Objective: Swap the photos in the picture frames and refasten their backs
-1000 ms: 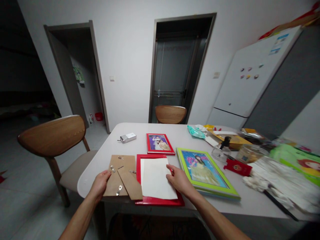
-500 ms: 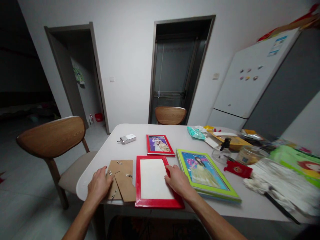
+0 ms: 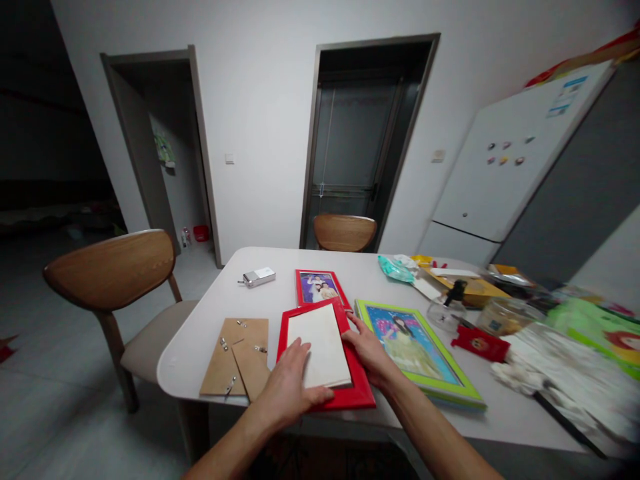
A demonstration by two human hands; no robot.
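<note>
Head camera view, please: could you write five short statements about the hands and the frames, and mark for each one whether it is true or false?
1. The left hand is over the white sheet. True.
2. The green frame lies to the right of the nearer red frame. True.
3. The right hand is on the brown board. False: it is at the right side of the nearer red frame.
4. The brown board covers the white sheet. False: it lies on the table, left of the sheet.
5. The farther red frame shows only plain white. False: it shows a picture of people.
</note>
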